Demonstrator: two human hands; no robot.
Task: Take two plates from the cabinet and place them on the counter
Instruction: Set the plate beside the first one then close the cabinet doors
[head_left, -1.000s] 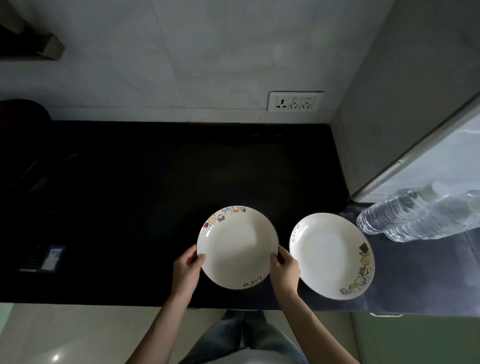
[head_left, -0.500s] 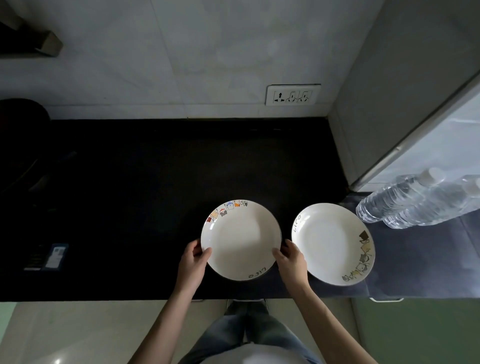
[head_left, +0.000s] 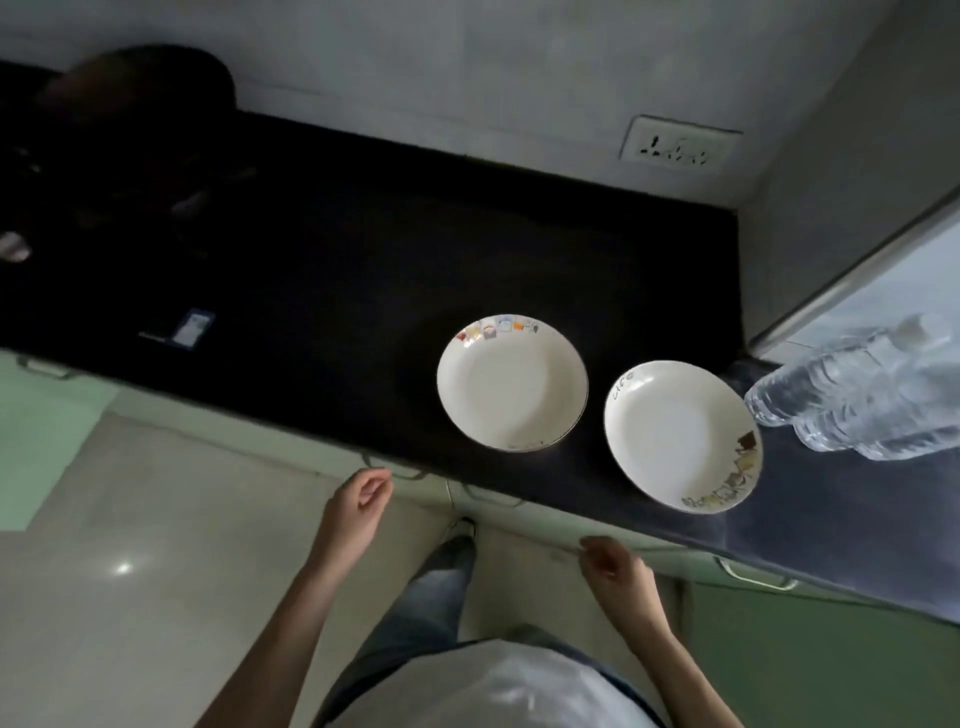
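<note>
**Plates down, one near edge**

The black stone counter (head_left: 337, 291) carries one round white ceramic plate (head_left: 511, 382) ahead of the left hand (head_left: 358, 501) and a second white plate (head_left: 680, 436) ahead of the right hand (head_left: 615, 571), near the front edge, beside clear plastic water bottles (head_left: 857, 400). A rolling bottle could nudge it off. Both hands hang loosely curled, empty.

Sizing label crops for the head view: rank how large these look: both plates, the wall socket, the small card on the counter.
1. right plate and left plate, about alike; not ranked.
2. wall socket, though it is farther off.
3. small card, dim and blurred.
</note>
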